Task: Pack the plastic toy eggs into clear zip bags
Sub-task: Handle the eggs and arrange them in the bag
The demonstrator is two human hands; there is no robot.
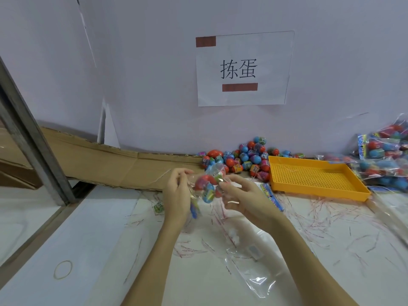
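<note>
Between both hands, above the white table, hangs a clear zip bag point(208, 186) with several red, blue and green toy eggs inside. My left hand point(177, 195) pinches its left edge, where a blue header card hangs down. My right hand point(240, 195) grips the bag's right side with curled fingers. A heap of loose toy eggs point(240, 157) lies against the back wall just beyond the hands. One single egg point(158, 206) sits on the table left of my left wrist.
A yellow perforated tray point(313, 180) stands at the right. Filled bags of eggs point(384, 160) are piled at the far right. Empty clear bags point(249, 268) and thin red-marked strips litter the table. Cardboard point(106, 164) lines the back left, beside a metal post point(31, 138).
</note>
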